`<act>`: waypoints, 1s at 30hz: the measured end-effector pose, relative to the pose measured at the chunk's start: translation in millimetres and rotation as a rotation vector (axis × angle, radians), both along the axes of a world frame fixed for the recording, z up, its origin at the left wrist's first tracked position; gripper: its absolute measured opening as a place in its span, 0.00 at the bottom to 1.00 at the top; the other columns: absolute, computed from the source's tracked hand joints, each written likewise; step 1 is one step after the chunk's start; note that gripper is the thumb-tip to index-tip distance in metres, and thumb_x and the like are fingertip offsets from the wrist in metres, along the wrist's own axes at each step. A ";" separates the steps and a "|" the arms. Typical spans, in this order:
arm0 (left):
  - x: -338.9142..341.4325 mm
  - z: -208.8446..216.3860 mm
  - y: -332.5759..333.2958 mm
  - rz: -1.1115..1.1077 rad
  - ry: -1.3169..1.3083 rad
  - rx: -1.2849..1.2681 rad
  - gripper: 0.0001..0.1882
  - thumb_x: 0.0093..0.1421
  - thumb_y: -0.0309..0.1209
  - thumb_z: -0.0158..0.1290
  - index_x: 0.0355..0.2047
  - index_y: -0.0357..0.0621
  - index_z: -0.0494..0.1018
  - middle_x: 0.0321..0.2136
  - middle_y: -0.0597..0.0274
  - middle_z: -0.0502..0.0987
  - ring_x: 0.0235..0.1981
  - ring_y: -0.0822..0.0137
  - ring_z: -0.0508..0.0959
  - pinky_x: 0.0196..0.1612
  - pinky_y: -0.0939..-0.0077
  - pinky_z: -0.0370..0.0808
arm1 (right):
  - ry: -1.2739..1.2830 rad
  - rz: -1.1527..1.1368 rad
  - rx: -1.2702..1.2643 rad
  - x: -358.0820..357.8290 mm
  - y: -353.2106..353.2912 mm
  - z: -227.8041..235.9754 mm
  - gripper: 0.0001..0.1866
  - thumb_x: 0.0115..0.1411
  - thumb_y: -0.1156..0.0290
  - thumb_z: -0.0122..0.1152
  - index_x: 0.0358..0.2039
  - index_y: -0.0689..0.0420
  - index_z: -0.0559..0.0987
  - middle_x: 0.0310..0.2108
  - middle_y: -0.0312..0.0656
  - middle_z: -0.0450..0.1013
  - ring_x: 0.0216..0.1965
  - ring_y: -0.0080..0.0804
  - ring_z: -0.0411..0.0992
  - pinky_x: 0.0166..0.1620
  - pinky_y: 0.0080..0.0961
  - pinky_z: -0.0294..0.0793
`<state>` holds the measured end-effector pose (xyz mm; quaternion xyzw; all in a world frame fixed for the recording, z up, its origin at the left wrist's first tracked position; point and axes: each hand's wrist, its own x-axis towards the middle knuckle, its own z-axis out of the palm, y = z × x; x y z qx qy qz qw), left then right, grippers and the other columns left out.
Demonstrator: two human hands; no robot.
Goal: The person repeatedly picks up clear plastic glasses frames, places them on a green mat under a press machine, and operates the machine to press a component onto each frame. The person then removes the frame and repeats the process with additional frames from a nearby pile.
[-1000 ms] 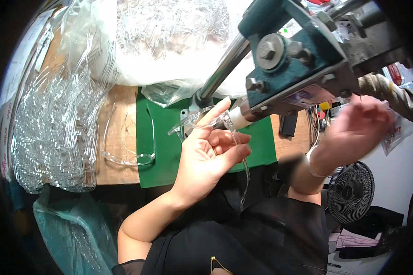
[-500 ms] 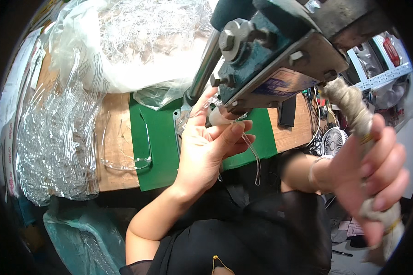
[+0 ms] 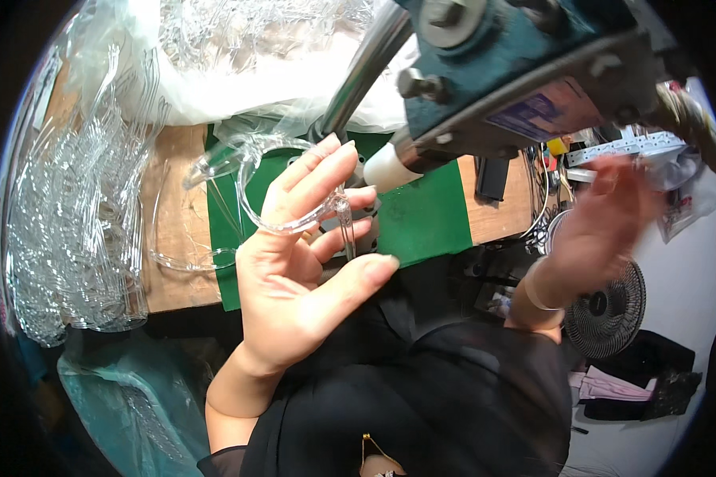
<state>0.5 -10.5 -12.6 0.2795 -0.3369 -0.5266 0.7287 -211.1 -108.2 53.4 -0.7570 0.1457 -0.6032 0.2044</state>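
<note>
Label (image 3: 545, 110) on press (image 3: 477, 75), purple-printed; left fingers (image 3: 330, 168) hold clear frame (image 3: 251, 148); right fingers (image 3: 627, 191) blurred, can't tell.

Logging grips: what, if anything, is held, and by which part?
Left hand: clear eyeglass frame, by one rim near its hinge. Right hand: seemingly nothing.

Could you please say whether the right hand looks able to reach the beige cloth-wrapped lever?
Probably yes: the blurred right hand looks empty, and nothing visible blocks its way to the lever.
</note>
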 end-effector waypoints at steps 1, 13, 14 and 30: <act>2.4 0.6 -0.3 -0.011 0.057 -0.031 0.26 0.48 0.19 0.54 0.49 0.36 0.63 0.50 0.55 0.61 0.43 0.72 0.68 0.46 0.79 0.66 | 0.168 -0.009 0.093 -7.4 3.9 -29.9 0.15 0.57 0.69 0.45 0.40 0.65 0.71 0.34 0.47 0.71 0.36 0.35 0.69 0.42 0.27 0.67; 2.9 4.8 5.4 -0.017 0.175 0.150 0.45 0.45 0.17 0.49 0.59 0.49 0.38 0.51 0.44 0.59 0.44 0.57 0.72 0.45 0.67 0.71 | 0.972 -0.411 0.172 -8.4 5.7 -176.8 0.16 0.49 0.75 0.55 0.40 0.59 0.72 0.37 0.43 0.68 0.36 0.39 0.65 0.39 0.29 0.66; 6.4 4.5 3.3 -0.062 0.199 0.132 0.44 0.44 0.17 0.49 0.59 0.50 0.39 0.52 0.44 0.59 0.44 0.56 0.71 0.46 0.66 0.71 | 0.908 -0.455 0.200 -9.3 3.1 -173.4 0.16 0.49 0.75 0.54 0.41 0.59 0.71 0.37 0.44 0.68 0.36 0.40 0.65 0.39 0.30 0.66; -0.5 -17.0 5.4 -0.010 0.021 0.158 0.22 0.59 0.41 0.42 0.48 0.39 0.54 0.35 0.44 0.73 0.32 0.60 0.76 0.40 0.70 0.72 | 0.796 -0.391 0.495 -8.4 -23.5 -198.6 0.06 0.47 0.71 0.60 0.25 0.59 0.74 0.22 0.37 0.67 0.28 0.30 0.64 0.33 0.24 0.64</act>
